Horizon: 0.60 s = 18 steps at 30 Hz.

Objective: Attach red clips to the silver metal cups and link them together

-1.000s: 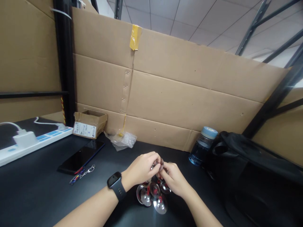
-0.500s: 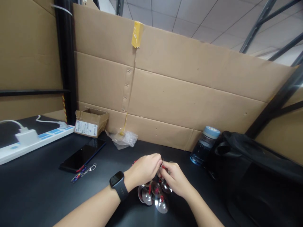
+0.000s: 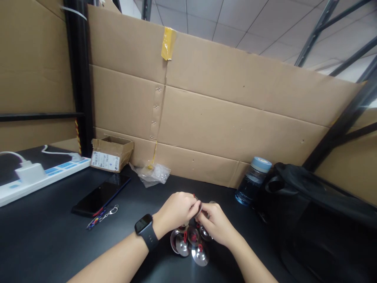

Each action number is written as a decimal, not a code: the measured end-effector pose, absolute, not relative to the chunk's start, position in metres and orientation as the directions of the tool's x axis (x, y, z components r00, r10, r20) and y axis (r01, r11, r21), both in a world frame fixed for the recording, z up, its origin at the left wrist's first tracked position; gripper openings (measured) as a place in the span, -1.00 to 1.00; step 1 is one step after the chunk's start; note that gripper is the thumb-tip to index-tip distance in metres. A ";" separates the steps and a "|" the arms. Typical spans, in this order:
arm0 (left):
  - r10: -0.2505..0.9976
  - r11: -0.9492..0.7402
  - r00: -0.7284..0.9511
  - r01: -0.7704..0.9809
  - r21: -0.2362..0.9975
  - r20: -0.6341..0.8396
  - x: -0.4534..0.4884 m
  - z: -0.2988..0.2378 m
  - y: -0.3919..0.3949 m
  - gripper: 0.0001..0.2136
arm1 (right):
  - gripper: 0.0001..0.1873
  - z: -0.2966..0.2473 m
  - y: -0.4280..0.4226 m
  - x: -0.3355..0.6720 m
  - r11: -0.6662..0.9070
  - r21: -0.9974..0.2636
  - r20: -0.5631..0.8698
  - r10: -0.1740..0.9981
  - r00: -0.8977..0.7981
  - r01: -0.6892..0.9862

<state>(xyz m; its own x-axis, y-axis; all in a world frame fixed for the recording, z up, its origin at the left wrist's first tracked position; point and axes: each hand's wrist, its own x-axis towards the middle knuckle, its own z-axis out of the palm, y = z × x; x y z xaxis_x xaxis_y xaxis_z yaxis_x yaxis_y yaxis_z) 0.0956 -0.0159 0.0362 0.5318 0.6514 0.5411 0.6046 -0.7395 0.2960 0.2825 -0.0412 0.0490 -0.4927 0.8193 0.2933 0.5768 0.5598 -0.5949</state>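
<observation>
Several small silvery finger cymbals [image 3: 200,256] with red cord loops lie in a cluster on the black table, just below my hands. My left hand [image 3: 179,208], with a black watch [image 3: 143,225] on its wrist, is closed in a pinch on the edge of one finger cymbal [image 3: 199,209] raised above the others. Close against it, my right hand [image 3: 216,224] is closed too, its thumb and fingertips at the same cymbal. What lies inside the right fingers is partly hidden. The hands cover the far part of the cluster.
A black phone [image 3: 101,194] and a keychain [image 3: 103,217] lie to the left, near a white power strip [image 3: 55,175]. A small cardboard box [image 3: 112,155] and a plastic bag [image 3: 156,173] stand behind. On the right are a water bottle [image 3: 253,181] and a black bag [image 3: 324,220].
My left hand has turned slightly, and the raised finger cymbal now shows more of its face between the hands. The cluster below lies as before; the view has shifted a little.
</observation>
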 end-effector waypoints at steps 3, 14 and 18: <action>0.657 -0.734 0.522 0.606 0.306 0.544 0.095 0.036 -0.015 -0.72 | -0.75 0.047 -0.041 0.283 0.549 -0.604 0.285 0.826 -0.487 0.577; 0.650 -0.758 0.519 0.485 0.436 0.555 0.095 0.038 -0.013 -0.79 | -0.76 0.046 -0.039 0.283 0.428 -0.760 0.216 0.876 -0.432 0.489; 0.654 -0.756 0.510 0.467 0.458 0.559 0.094 0.039 -0.013 -0.81 | -0.78 0.043 -0.038 0.282 0.294 -0.860 0.121 0.912 -0.393 0.418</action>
